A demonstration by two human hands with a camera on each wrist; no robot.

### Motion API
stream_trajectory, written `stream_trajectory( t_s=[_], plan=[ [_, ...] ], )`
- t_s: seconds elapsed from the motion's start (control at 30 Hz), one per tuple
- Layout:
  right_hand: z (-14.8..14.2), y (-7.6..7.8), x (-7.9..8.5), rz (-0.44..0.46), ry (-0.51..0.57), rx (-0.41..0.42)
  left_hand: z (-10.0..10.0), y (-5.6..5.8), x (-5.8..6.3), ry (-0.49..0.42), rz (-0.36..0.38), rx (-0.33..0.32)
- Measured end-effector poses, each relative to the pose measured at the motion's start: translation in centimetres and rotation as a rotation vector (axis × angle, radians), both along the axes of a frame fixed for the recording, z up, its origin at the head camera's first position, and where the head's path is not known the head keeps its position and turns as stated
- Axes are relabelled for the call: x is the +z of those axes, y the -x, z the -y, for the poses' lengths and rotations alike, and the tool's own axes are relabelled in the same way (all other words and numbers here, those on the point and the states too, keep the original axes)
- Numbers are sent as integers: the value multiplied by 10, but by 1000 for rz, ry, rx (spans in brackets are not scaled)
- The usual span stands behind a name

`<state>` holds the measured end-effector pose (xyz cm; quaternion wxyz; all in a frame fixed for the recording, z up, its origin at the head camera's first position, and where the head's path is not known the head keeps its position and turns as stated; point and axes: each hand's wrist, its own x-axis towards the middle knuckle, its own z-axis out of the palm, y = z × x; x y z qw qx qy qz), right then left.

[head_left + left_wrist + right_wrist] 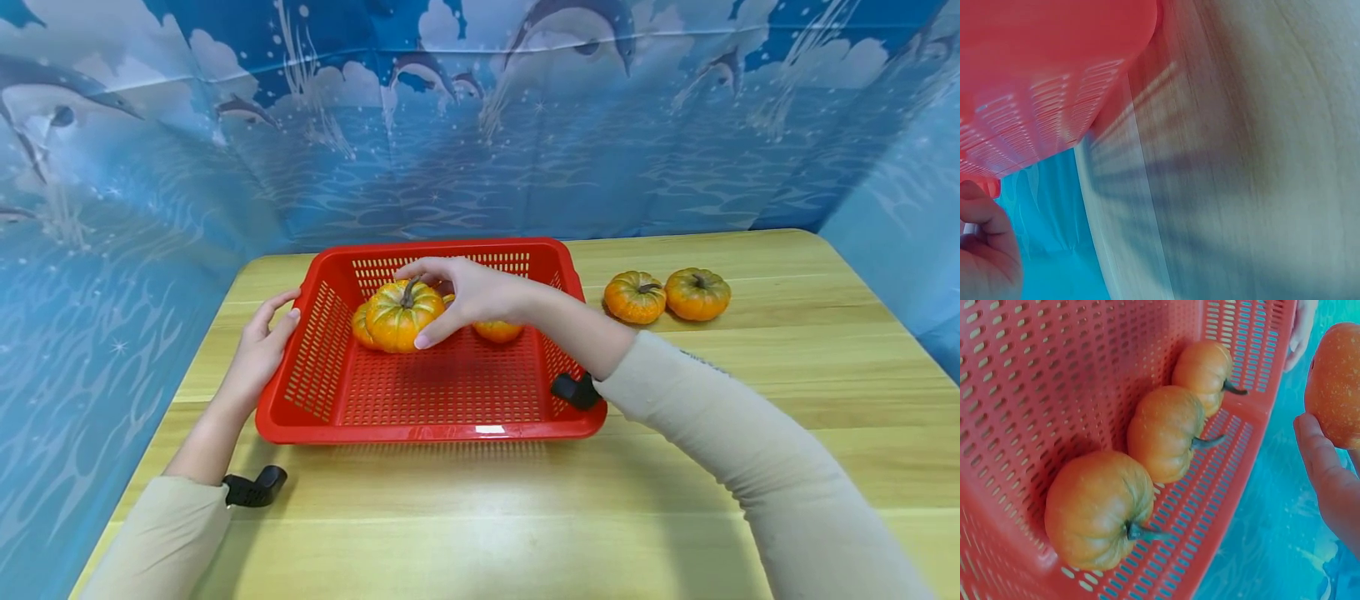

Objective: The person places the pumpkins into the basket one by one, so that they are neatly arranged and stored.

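Note:
A small orange pumpkin with green-yellow ribs and a dark stem (405,315) is held in my right hand (480,293), between the thumb and fingers, above the red basket (442,432). In the right wrist view the held pumpkin (1338,387) shows at the right edge, clear of the basket. Below it, three more pumpkins lie in a row along the basket's far side: a near one (1100,509), a middle one (1166,434) and a far one (1202,375). My left hand (258,350) holds the basket's left rim with thumb and fingers.
Two more pumpkins, one left (634,297) and one right (697,294), sit side by side on the wooden table (750,400), right of the basket. A blue dolphin-print curtain (480,167) hangs behind the table and along its sides.

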<state>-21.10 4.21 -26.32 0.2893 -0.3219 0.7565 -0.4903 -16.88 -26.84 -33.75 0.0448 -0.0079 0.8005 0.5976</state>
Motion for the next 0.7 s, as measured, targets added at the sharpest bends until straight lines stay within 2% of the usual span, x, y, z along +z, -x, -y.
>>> stream_trajectory(
  t_s=[0.13,0.37,0.7],
  plan=[
    [6,-1,-7,5,-21,14,0,0,-1,-8,-3,0],
    [18,-2,-22,71,-30,17,-1,0,1,7,-8,-3],
    [33,0,-42,10,-134,57,-1,0,1,14,5,12]
  ],
)
